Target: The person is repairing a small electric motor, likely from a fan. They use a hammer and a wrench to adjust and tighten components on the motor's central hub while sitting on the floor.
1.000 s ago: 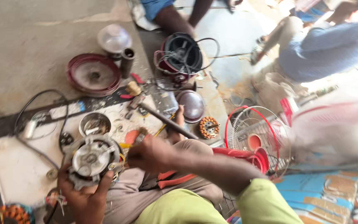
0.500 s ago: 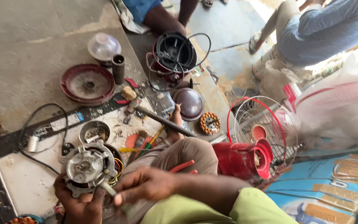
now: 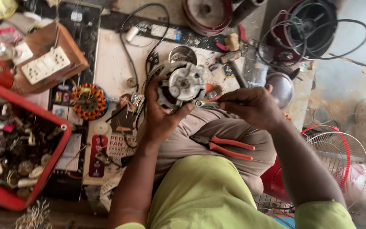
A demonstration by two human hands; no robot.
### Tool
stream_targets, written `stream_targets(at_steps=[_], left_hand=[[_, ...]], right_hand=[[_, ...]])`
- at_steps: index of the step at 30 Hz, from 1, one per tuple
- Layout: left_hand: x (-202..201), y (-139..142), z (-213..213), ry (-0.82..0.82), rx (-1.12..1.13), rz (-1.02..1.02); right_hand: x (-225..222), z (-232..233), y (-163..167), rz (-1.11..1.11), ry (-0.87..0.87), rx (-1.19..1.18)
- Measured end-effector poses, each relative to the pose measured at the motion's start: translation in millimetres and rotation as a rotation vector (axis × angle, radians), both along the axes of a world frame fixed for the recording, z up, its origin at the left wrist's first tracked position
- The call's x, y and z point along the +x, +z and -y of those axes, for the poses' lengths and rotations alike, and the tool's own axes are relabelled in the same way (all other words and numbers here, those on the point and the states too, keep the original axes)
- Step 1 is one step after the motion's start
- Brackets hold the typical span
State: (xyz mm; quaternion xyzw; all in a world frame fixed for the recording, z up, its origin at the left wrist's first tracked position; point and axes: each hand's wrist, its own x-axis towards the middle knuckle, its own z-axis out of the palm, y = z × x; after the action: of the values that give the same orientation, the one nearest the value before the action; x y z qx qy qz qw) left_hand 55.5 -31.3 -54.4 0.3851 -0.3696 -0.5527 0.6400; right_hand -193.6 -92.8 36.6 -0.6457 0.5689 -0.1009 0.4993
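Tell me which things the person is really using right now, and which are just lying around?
In use:
- fan motor, gripped by the left hand
- small metal tool, pinched in the right hand and touching the motor

Lying about:
- orange-handled pliers on the lap
- copper-wound stator
- white switch board
- red tray of small parts
- wire fan guard

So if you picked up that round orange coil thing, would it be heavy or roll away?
The orange coil ring looks like copper wire wound on a metal core, so it is probably heavy for its size. It lies flat on the board, so it likely stays put. Its thin loose wire ends could snag or bend.
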Motion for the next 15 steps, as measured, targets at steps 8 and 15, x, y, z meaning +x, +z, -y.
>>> stream_targets(at_steps=[8, 15], left_hand=[[2, -1, -1, -0.040, -0.036, -0.021], [3, 2, -2, -0.076, -0.059, -0.054]], right_hand=[[18, 32, 17, -0.093, 0.176, -0.077], [31, 56, 15, -0.245, 0.215, -0.076]])
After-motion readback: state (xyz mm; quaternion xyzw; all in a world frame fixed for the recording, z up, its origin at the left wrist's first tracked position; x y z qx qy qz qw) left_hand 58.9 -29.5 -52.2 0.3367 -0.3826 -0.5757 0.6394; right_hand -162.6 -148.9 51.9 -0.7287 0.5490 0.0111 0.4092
